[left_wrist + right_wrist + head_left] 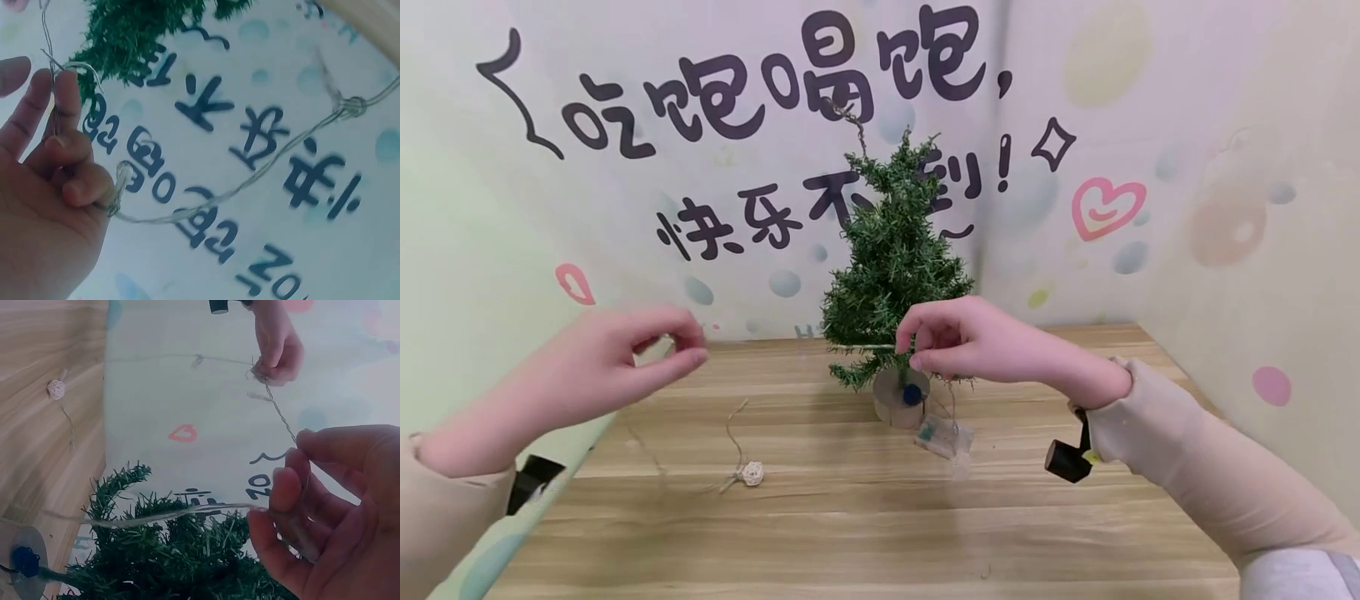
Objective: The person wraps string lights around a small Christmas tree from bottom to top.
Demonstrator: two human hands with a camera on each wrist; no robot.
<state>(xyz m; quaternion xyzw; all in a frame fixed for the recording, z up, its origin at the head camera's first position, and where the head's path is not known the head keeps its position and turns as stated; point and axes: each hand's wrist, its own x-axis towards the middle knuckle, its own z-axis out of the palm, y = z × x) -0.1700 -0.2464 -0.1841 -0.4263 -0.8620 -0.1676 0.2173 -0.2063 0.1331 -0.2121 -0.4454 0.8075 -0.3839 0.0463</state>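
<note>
My left hand (602,358) is raised at the left over the table, curled around a clear, twisted string-light wire (256,175). In the left wrist view the wire passes between the fingers and trails off to the right with small knotted bulbs on it. My right hand (958,337) is in front of the lower part of a small green Christmas tree (895,233). Its thumb and fingers pinch the same string of lights, and the right wrist view shows a stretch of wire (282,415) running between the two hands. Another length crosses the lower branches.
The tree stands on a round wooden base (889,402) with a dark blue spot. A clear battery box (934,439) lies beside it. A small white woven ball (752,474) with twine is on the table (820,533) at left. A printed wall sheet (647,50) hangs behind.
</note>
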